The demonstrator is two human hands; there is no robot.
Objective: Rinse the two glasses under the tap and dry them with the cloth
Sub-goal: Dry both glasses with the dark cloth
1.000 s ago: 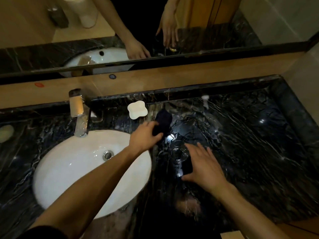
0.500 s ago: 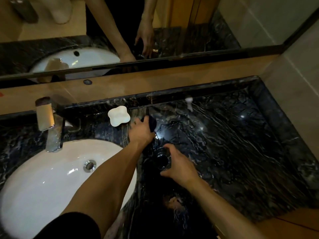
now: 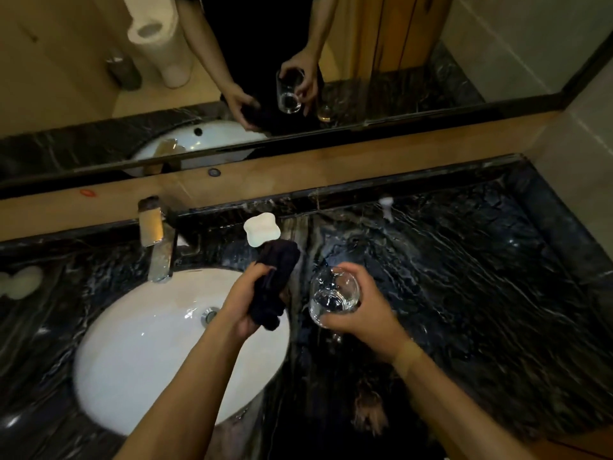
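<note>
My right hand (image 3: 363,310) grips a clear glass (image 3: 332,295), lifted above the dark marble counter (image 3: 481,293) just right of the basin. My left hand (image 3: 247,303) holds a dark cloth (image 3: 273,283) bunched up over the basin's right rim, a short gap left of the glass. In the mirror (image 3: 381,44) a second glass (image 3: 325,111) appears standing on the counter; on the counter itself I cannot make it out. The metal tap (image 3: 159,247) stands at the back left of the white basin (image 3: 149,353); no water is seen running.
A white soap dish (image 3: 262,231) sits behind the cloth by the backsplash. A small white object (image 3: 386,203) stands at the counter's back edge. Pale round things (image 3: 20,282) lie at the far left. A wall closes off the counter's right end.
My left hand has lifted the cloth off the counter and drawn it toward me. My right hand has closed on the glass and raised it from the counter.
</note>
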